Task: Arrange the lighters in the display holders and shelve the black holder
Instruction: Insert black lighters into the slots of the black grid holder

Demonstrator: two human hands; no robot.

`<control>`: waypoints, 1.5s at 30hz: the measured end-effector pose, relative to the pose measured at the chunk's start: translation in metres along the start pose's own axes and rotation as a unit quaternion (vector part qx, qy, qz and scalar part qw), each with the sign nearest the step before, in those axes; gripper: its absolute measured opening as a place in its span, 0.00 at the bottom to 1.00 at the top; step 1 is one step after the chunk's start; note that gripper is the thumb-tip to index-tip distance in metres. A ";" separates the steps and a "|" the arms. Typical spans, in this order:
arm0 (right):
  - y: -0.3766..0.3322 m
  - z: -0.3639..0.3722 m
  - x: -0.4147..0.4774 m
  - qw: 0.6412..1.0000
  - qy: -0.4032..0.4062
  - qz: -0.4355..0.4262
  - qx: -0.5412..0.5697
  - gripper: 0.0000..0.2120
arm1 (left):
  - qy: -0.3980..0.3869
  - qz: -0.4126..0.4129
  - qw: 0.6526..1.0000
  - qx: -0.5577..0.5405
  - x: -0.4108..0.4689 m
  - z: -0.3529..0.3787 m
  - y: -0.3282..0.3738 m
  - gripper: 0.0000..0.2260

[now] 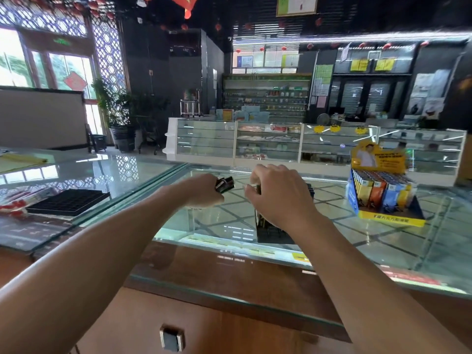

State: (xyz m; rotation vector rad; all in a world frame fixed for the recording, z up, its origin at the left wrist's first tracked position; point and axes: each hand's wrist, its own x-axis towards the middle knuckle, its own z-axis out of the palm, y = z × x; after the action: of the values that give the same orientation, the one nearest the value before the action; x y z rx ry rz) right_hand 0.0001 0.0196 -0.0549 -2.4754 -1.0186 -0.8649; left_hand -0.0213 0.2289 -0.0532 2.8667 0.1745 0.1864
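1. Closest to me, a wooden drawer front with a small metal handle point(172, 338) sits below the glass counter point(383, 241).
2. Just past the counter's near edge stands the black holder point(270, 233), upright, its top hidden under the right hand.
3. The right hand point(278, 198) hovers directly over that holder. Its fingers curl down and seem to pinch a single lighter point(258, 189) held upright, long axis pointing down at the slots.
4. Just to its left, the left hand point(204, 190) grips a bundle of black lighters point(225, 183) lying crosswise, ends aimed at the right fingertips. The right hand is clearly nearer the holder, so I judge it does the slotting while the left feeds.
5. Farther out, an empty black grid tray point(69, 201) lies well to the left. A yellow display box point(383, 198) full of coloured lighters stands to the right.
6. Glass showcases point(268, 144) line the far wall.
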 end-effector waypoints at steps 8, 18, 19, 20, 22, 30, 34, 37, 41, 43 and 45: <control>0.093 -0.029 0.004 0.988 0.020 0.085 0.131 0.07 | 0.135 0.141 0.937 -0.289 0.029 -0.019 0.070 0.20; 0.115 -0.006 -0.002 0.950 0.047 0.055 0.305 0.14 | 0.207 0.238 0.927 -0.204 0.039 0.010 0.080 0.11; 0.111 -0.004 -0.002 0.948 0.049 0.055 0.311 0.13 | 0.218 0.240 0.927 -0.189 0.036 0.010 0.079 0.14; 0.107 -0.002 -0.003 0.946 0.051 0.056 0.316 0.11 | 0.222 0.245 0.927 -0.180 0.032 0.010 0.080 0.15; 0.099 0.001 -0.003 0.945 0.064 0.050 0.316 0.06 | 0.223 0.265 0.920 -0.185 0.028 0.012 0.082 0.16; 0.098 -0.007 -0.006 0.945 0.075 0.080 0.309 0.06 | 0.243 0.229 0.878 -0.344 0.028 0.013 0.074 0.15; 0.101 -0.016 -0.012 0.940 0.053 0.085 0.326 0.06 | 0.237 0.218 0.856 -0.404 0.025 0.020 0.082 0.13; 0.104 -0.022 -0.014 0.938 0.042 0.096 0.330 0.07 | 0.270 0.189 0.812 -0.482 0.028 0.022 0.083 0.13; 0.107 -0.027 -0.015 0.921 0.055 0.131 0.364 0.16 | 0.242 0.120 0.777 -0.568 0.031 0.027 0.074 0.13; 0.106 -0.031 -0.018 0.913 0.052 0.116 0.389 0.25 | 0.222 0.099 0.779 -0.578 0.033 0.031 0.069 0.12; 0.103 -0.035 -0.021 0.915 0.041 0.099 0.389 0.25 | 0.229 0.090 0.778 -0.578 0.035 0.033 0.067 0.09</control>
State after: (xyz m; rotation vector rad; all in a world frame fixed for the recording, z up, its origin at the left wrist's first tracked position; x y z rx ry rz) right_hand 0.0477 -0.0798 -0.0482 -1.7974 -0.8400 -0.3755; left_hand 0.0249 0.1618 -0.0627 1.5493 -0.1106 0.7327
